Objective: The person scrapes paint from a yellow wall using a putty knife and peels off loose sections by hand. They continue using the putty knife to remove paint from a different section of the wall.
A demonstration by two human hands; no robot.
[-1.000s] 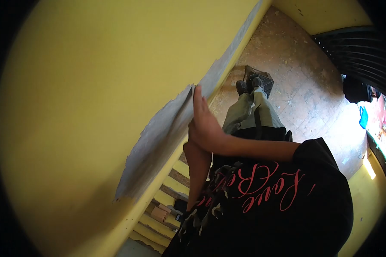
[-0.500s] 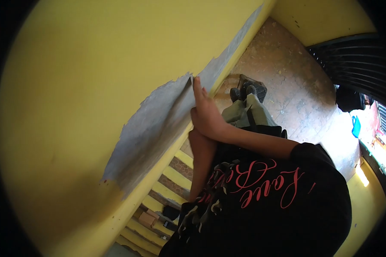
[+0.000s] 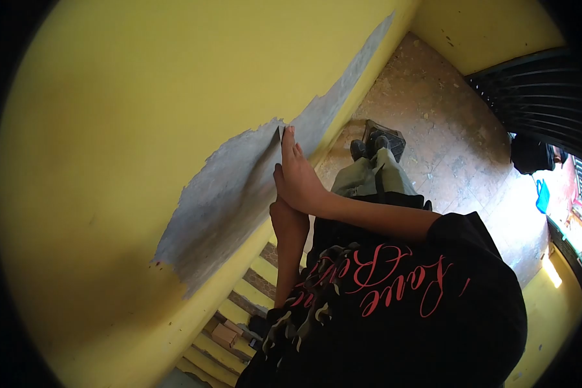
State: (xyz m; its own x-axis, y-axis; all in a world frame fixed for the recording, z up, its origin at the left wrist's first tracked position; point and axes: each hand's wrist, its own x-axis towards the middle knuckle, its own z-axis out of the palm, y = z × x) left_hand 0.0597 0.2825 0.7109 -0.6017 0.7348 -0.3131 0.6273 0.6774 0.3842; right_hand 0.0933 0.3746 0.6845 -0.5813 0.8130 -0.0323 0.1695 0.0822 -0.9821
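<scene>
A thin scraper blade [image 3: 280,132] touches the wall near the ragged upper edge of a bare grey patch [image 3: 229,174]. My right hand [image 3: 299,180] is against the scraper, its fingers stretched along the blade. Tucked below the right wrist, my left hand [image 3: 288,216] is closed in line with the tool. Most of its fingers and the scraper's handle are hidden behind the right hand. Yellow paint covers the wall [image 3: 123,129] around the patch.
My shoes [image 3: 370,147] are beside a dark crate-like object [image 3: 394,143] on the dusty tiled floor [image 3: 433,129]. Yellow slats [image 3: 255,291] run below the wall edge, with a brown box [image 3: 225,335] beyond. A dark barred gate [image 3: 530,90] is at the right.
Both hands and the blade have shifted slightly left and down in the view, and the blade sits a little farther from the patch's upper edge. The camera has moved a little too.
</scene>
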